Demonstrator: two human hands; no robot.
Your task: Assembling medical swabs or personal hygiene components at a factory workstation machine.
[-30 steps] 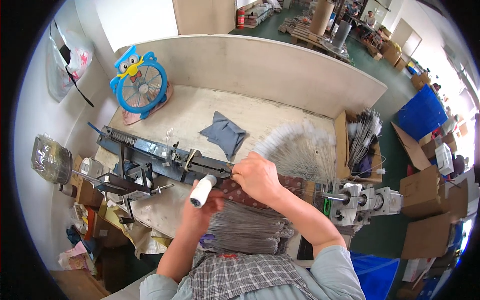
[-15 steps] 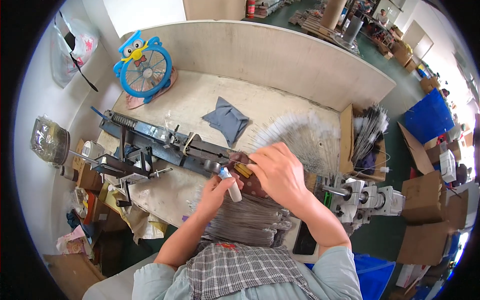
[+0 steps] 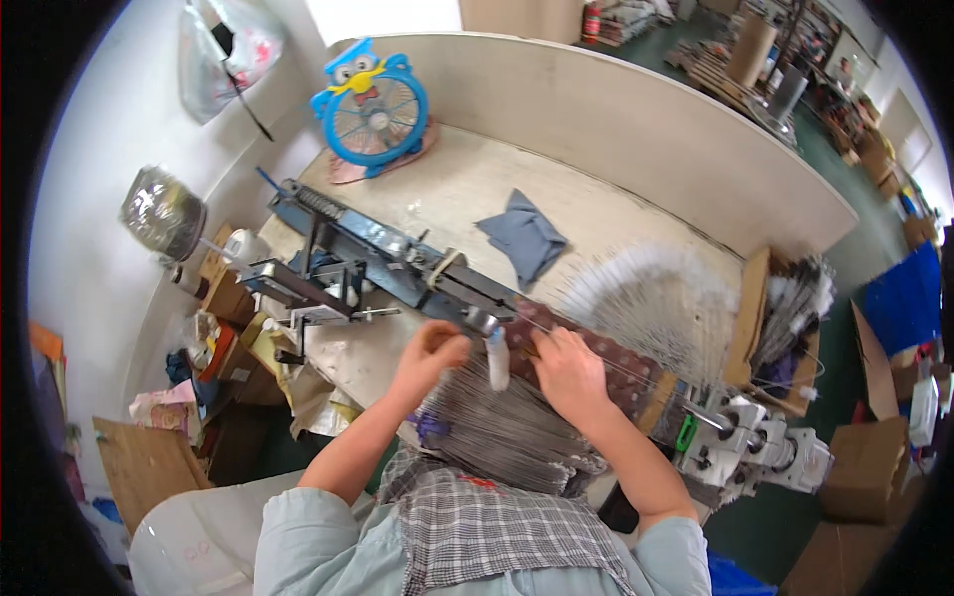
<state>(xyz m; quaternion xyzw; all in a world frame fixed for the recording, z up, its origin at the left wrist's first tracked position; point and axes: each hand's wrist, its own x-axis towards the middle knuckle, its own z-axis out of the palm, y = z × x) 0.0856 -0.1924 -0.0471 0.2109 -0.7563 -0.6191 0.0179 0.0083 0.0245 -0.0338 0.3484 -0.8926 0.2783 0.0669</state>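
Close to the left of the white lever handle point(image 3: 498, 363), my left hand point(image 3: 433, 356) hovers with its fingers curled together, off the handle; anything inside them is hidden. My right hand point(image 3: 570, 373) has its fingertips drawn together just right of the handle, at the near edge of a maroon dotted cloth point(image 3: 621, 372); what they pinch is too small to make out. A long metal bench fixture point(image 3: 397, 260) runs from the far left toward the cloth. Under my hands lies a thick bundle of thin grey wires point(image 3: 507, 427).
White-tipped wires point(image 3: 636, 298) fan out at the right, beside a cardboard box point(image 3: 750, 318) of more wires. A metal shaft mechanism point(image 3: 755, 442) stands near right. Farther back are a grey cloth point(image 3: 527, 238) and a blue toy-shaped fan point(image 3: 378, 119). A cranked metal frame point(image 3: 308, 288) stands left.
My left hand has let go of the white handle and moved left of it. My right hand has come down nearer to the handle. The whole view has shifted and turned.
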